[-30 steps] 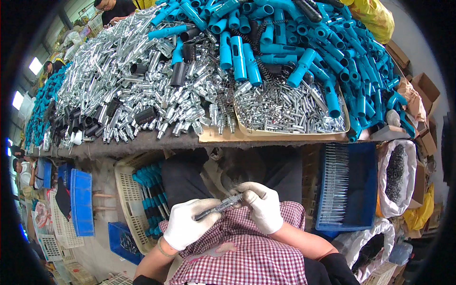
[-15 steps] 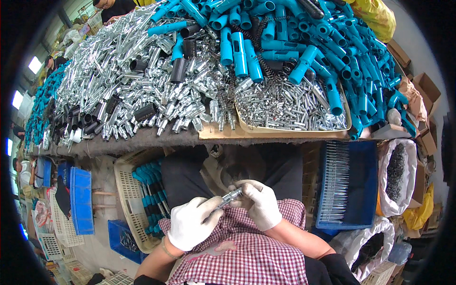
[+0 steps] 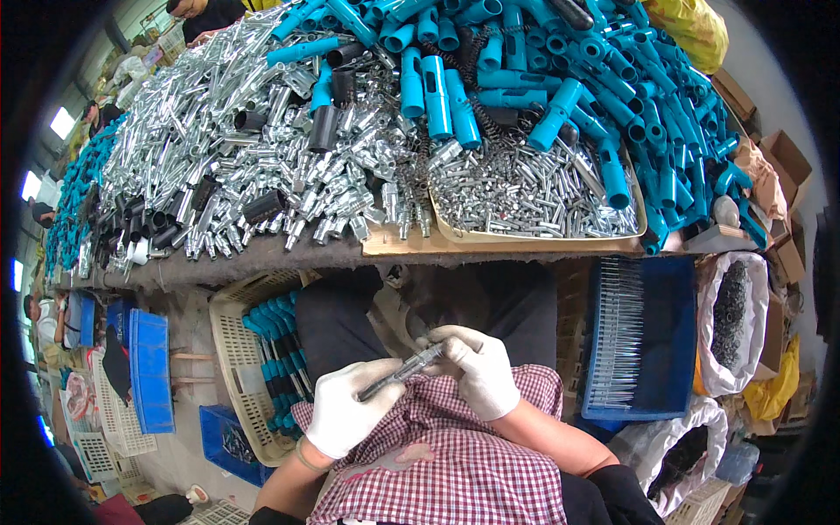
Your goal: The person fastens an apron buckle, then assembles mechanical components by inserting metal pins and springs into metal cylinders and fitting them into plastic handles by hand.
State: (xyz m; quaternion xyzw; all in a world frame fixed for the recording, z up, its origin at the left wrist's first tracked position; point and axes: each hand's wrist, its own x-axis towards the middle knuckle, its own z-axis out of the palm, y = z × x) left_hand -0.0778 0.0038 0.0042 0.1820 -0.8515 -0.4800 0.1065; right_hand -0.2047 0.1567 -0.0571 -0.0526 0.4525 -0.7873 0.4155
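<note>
Over my lap, both white-gloved hands hold one slim silver metal fitting [image 3: 406, 368], tilted with its right end higher. My left hand [image 3: 352, 409] is closed around the lower end, and a length of the fitting shows along its fingers. The fingers of my right hand [image 3: 479, 371] pinch the upper end, so its tip is partly hidden. Beyond my hands, the bench carries a heap of silver metal fittings [image 3: 306, 197] and a pile of teal tubular handles [image 3: 604, 96].
A cream tray [image 3: 525, 236] of small metal pins sits at the bench edge. Left of my legs stands a cream basket [image 3: 229, 350] of teal-and-black tools. To the right are a blue bin [image 3: 661, 350] of upright metal rods and a white sack [image 3: 757, 341]. Another person [image 3: 210, 16] is at the far left.
The fingers of my left hand have shifted on the fitting, and more of its lower length now shows. My right hand keeps its pinch at nearly the same place.
</note>
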